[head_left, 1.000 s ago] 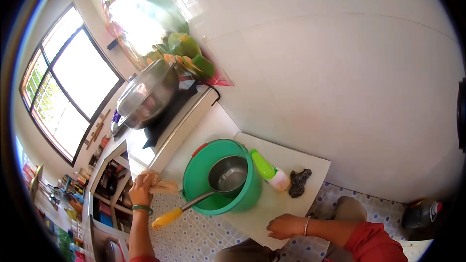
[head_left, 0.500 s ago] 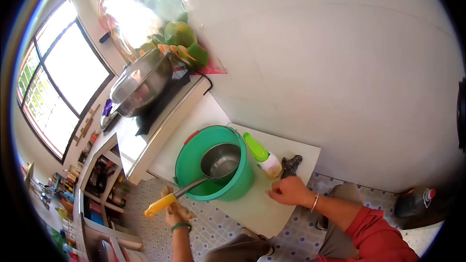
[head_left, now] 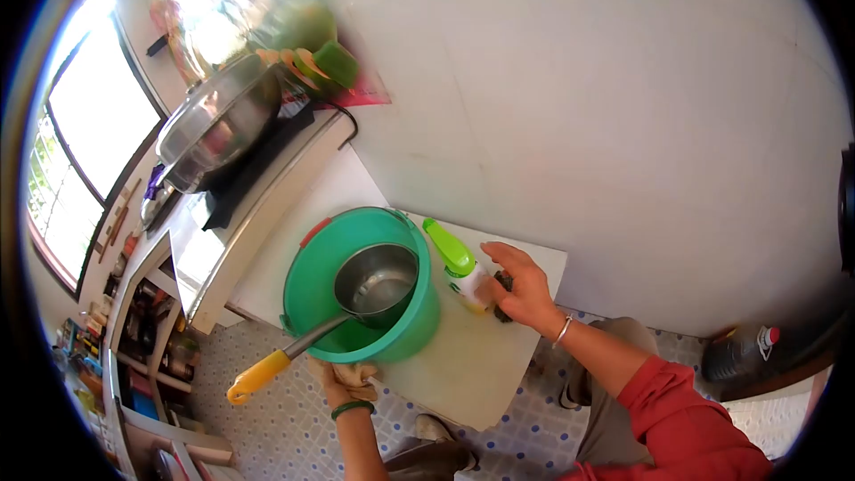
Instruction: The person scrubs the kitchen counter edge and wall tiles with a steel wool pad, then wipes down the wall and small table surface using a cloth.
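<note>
A saucepan (head_left: pixel 378 278) with a yellow-ended handle (head_left: pixel 257 379) rests tilted inside a green bucket (head_left: pixel 419 321). My left hand (head_left: pixel 331 383), below the bucket's near side, is closed around a beige cloth (head_left: pixel 358 378) and partly hidden by the bucket. To the right of the bucket stands a white bottle (head_left: pixel 468 287) with a bright green top. My right hand (head_left: pixel 524 289) is beside the bottle, fingers apart, reaching over a dark scouring pad (head_left: pixel 504 296). The hand covers much of the pad, and I cannot tell whether it touches the bottle.
The bucket and bottle are on a pale low tabletop (head_left: pixel 454 392) against a white wall (head_left: pixel 606 125). A large metal pan (head_left: pixel 218 120) sits on the raised counter at left, near a plastic bag with green fruit (head_left: pixel 312 31). A dark bottle (head_left: pixel 739 354) stands at right.
My right hand has moved up and its fingers have opened over the scouring pad. My left hand has come closer to the bucket with the cloth. The view has shifted slightly.
</note>
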`<action>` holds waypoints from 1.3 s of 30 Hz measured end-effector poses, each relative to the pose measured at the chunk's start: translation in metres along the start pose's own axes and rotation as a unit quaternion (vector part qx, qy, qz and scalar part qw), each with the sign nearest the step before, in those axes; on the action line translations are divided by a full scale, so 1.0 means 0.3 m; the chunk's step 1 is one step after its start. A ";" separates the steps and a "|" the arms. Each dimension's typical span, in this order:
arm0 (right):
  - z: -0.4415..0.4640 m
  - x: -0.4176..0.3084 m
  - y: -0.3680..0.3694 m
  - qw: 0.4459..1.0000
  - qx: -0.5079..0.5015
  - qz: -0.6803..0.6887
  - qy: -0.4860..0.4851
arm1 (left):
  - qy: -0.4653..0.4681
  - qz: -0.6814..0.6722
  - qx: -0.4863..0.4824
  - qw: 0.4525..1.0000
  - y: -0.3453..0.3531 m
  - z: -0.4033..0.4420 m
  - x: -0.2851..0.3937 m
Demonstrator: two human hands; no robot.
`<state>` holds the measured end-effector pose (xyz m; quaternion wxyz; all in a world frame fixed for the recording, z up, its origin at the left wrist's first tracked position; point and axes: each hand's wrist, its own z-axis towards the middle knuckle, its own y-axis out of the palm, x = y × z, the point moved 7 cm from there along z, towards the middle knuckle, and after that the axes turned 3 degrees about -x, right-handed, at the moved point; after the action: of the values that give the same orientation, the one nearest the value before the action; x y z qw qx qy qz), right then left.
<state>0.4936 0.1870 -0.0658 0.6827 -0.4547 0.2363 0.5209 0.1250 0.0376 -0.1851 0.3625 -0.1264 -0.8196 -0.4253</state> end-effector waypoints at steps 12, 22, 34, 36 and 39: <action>-0.042 -0.034 -0.021 0.990 0.008 -0.115 -0.077 | -0.008 0.018 0.023 1.000 0.009 -0.063 -0.003; 0.098 -0.020 0.161 0.990 -0.118 0.078 -0.001 | 0.004 -0.032 -0.038 0.999 -0.045 -0.041 -0.009; -0.121 -0.293 -0.248 0.961 -0.002 0.263 -0.086 | 0.069 -0.126 -0.057 0.988 -0.024 -0.032 -0.017; -0.244 -0.249 -0.305 0.977 -0.014 0.210 -0.035 | 0.087 -0.131 -0.044 0.987 -0.001 -0.073 -0.002; -0.455 -0.150 -0.287 0.988 -0.037 0.107 0.106 | 0.083 -0.158 -0.072 0.981 -0.010 -0.057 -0.007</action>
<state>0.5785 0.0425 -0.0626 0.5768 -0.5044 0.3352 0.5483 0.1333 0.0224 -0.1820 0.3480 0.0145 -0.7633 -0.5441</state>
